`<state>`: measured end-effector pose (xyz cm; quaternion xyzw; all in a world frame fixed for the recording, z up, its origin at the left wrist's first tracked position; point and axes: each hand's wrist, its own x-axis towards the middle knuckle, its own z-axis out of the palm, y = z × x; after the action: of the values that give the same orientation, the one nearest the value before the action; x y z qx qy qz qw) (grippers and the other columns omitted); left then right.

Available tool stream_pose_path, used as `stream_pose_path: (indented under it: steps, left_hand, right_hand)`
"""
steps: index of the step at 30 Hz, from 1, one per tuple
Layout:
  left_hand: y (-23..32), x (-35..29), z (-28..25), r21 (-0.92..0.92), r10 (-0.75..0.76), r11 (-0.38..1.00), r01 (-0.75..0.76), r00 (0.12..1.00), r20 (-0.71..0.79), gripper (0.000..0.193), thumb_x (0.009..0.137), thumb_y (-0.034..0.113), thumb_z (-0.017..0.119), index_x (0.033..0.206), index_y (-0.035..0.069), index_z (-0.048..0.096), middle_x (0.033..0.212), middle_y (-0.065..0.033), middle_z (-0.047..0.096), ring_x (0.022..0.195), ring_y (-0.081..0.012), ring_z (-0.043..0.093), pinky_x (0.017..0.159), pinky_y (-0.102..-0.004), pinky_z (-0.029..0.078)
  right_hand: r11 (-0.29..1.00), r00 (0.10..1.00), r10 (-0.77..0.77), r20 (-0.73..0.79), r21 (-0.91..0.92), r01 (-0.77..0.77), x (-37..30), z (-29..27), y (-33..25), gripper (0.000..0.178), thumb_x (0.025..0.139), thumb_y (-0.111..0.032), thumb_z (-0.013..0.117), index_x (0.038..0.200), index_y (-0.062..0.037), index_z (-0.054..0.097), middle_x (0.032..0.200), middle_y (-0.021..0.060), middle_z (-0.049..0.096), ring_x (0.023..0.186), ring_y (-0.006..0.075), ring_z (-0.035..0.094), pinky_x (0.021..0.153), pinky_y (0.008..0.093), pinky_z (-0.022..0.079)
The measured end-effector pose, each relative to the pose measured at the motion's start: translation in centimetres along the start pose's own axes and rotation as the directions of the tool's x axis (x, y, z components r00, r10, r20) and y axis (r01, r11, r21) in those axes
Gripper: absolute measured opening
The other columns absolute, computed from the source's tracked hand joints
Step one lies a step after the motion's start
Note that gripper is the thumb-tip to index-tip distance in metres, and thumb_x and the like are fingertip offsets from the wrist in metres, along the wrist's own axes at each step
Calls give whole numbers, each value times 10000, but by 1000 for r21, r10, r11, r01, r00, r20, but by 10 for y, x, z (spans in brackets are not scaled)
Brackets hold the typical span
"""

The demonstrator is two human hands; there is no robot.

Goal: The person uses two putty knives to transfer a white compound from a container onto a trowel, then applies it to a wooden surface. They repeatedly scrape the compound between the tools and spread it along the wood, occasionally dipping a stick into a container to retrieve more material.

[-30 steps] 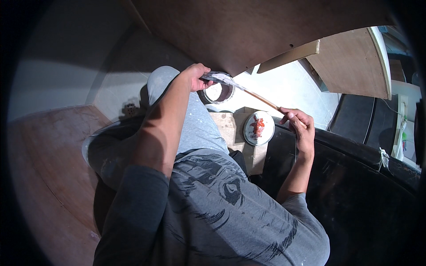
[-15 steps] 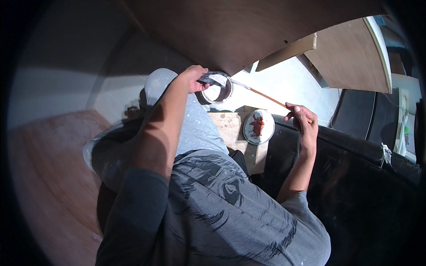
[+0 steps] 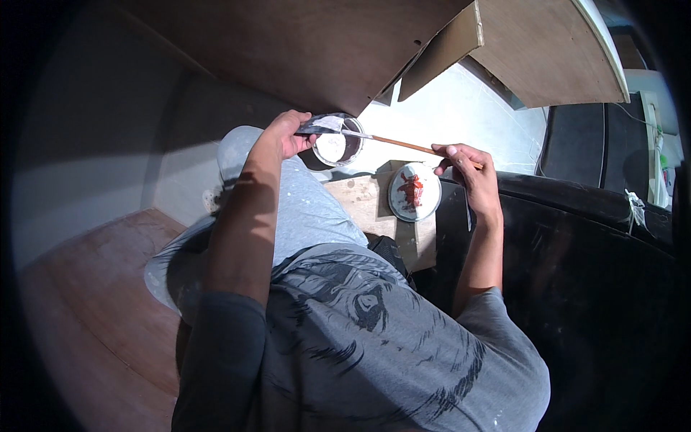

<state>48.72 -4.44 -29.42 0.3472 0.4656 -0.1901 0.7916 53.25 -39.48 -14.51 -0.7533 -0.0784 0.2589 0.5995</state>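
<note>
My left hand (image 3: 288,133) is closed on a dark flat spreader (image 3: 309,127) with white paste on its face, held over the rim of a round tub (image 3: 354,147). White paste (image 3: 331,147) shows inside the tub. In my right hand (image 3: 468,165) is a slim wooden-handled stick (image 3: 403,145), pinched near its end. Its pale, coated tip (image 3: 355,134) reaches across the tub to the spreader. A thin pale strip (image 3: 469,217) shows below my right hand; I cannot make out whether the hand holds it. Nearer me lies a round white lid (image 3: 427,203) with red-orange paste (image 3: 411,190) on it.
The lid rests on a wooden board (image 3: 353,196) by my knee. A large brown panel (image 3: 288,43) hangs over the tub, with more wooden panels (image 3: 551,61) at the upper right. A black surface (image 3: 568,288) fills the right side. At the left is a reddish-brown panel (image 3: 93,288).
The stick's tip has moved from the tub's far right rim onto the spreader. My right hand has come closer to my left. The whole view has shifted a little.
</note>
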Motion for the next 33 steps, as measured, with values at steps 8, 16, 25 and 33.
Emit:
stream_pose_path:
  steps: [8,16,25,33]
  left_hand:
    - [1,-8,2,-68,7,998,-3,998,60,138,1013,180,553,1043,51,589,997,-113,659,803,-191,620,595,-284,514]
    - [3,-15,2,32,-18,999,14,990,140,150,1015,178,551,1047,40,600,997,-114,662,826,-205,635,598,-311,545]
    - [-1,-26,3,-178,101,983,-55,961,259,150,1027,203,522,1027,107,638,989,-56,670,866,-169,643,645,-302,532]
    - [-3,-24,-1,-246,123,967,-58,959,257,152,1019,156,497,1005,107,641,988,-85,676,824,-181,650,628,-307,534]
  right_hand:
    - [997,990,31,-140,-69,-41,-7,-23,-12,414,1005,-355,550,1112,-3,740,664,16,652,534,34,366,511,227,248]
    - [999,996,23,-87,26,-21,3,-19,-2,472,1009,-390,538,1156,28,701,663,20,653,540,48,410,508,215,286]
    - [892,997,50,-58,452,-19,11,17,54,505,1029,-344,528,1250,105,595,745,83,671,522,76,423,491,223,330]
    - [858,995,104,-7,506,-86,12,28,63,491,1018,-319,551,1274,98,581,763,93,671,534,81,420,501,226,336]
